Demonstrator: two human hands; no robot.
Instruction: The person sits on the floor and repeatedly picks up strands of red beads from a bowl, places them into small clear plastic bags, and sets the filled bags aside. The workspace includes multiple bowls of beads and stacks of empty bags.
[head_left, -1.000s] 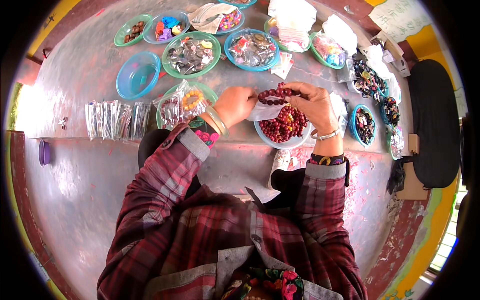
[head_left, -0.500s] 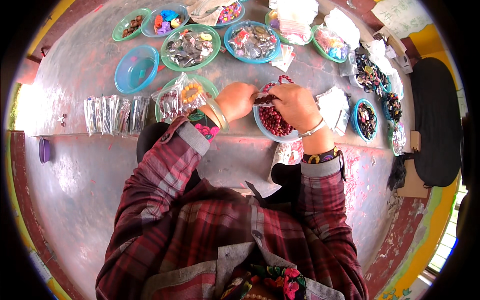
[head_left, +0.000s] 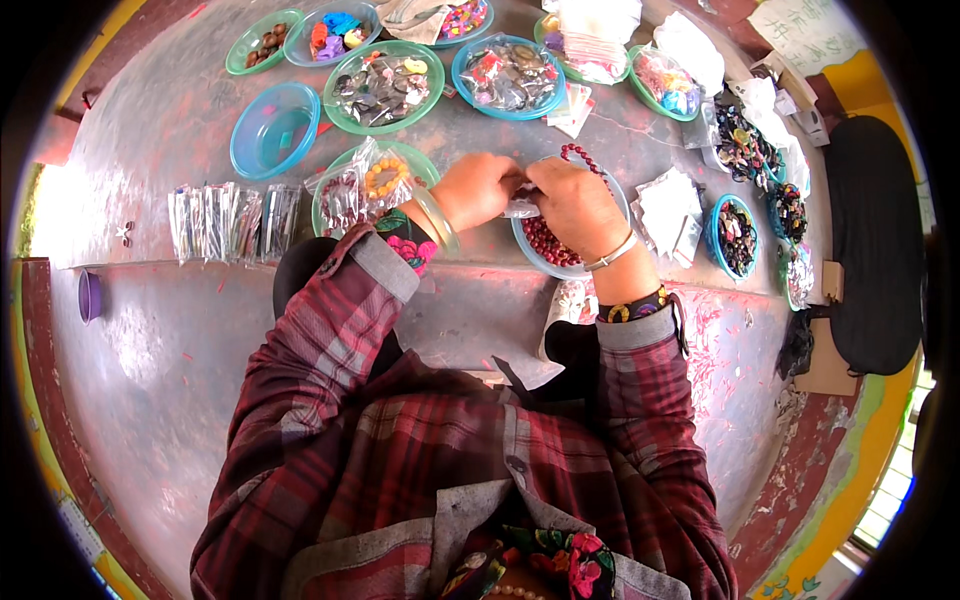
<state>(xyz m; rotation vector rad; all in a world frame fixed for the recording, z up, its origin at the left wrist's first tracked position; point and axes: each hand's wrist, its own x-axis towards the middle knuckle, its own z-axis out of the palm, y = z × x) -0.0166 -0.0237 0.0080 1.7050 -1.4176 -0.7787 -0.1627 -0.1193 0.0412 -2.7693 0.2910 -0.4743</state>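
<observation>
My left hand point(head_left: 484, 188) and my right hand point(head_left: 577, 205) meet above a blue bowl point(head_left: 530, 250) of dark red beads. Between their fingertips they pinch a small clear plastic bag point(head_left: 522, 207). A string of dark red beads point(head_left: 580, 153) curves out past my right hand; whether that hand grips it too I cannot tell. Just left of my left hand a green bowl point(head_left: 425, 160) holds bagged bracelets, one of them with orange beads point(head_left: 385, 178).
Further green and blue bowls point(head_left: 385, 88) of bagged trinkets ring the far side of the grey table, with an empty blue bowl point(head_left: 274, 130) at left. Clear bags point(head_left: 232, 220) lie in a row at left. White bags point(head_left: 668, 210) and small bowls point(head_left: 736, 235) sit at right.
Both hands have dropped lower and closer over the bead bowl. The bead string, earlier stretched between them, now trails behind my right hand, and the small clear bag is between the fingers.
</observation>
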